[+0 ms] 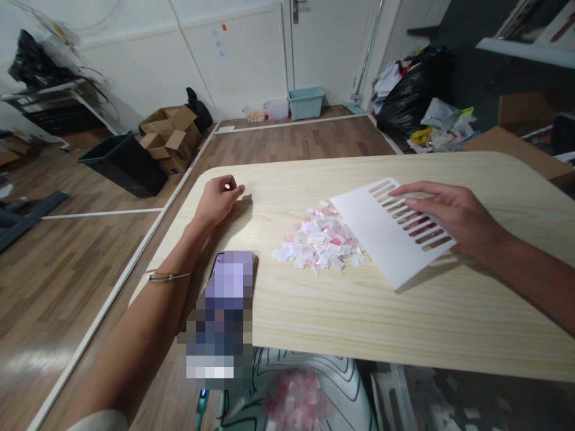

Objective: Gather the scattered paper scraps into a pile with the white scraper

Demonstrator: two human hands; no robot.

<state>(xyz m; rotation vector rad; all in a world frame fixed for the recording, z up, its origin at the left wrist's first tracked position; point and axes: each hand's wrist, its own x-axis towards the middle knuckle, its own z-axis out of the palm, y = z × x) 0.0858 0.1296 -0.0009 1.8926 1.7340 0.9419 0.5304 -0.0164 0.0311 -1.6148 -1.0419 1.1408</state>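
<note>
My right hand (462,215) grips a white slotted sheet (377,230) along its slotted side, with thumb and forefinger on top and other fingers showing through the slots from beneath. The sheet is tilted over the right part of the table, its far left corner at the edge of a heap of small white and pink paper-like pieces (320,239). Left of that heap, my left hand (218,200) rests on the table with its fingers curled in, and nothing shows in it. A phone (230,278), partly pixelated, lies near my left forearm.
Below the pale wooden table (341,323), more small pieces (296,398) lie on patterned cloth at my lap. A dark bin (123,161) and cardboard boxes (168,134) stand to the left. Black bags (415,90) and a teal tub (306,103) are farther back.
</note>
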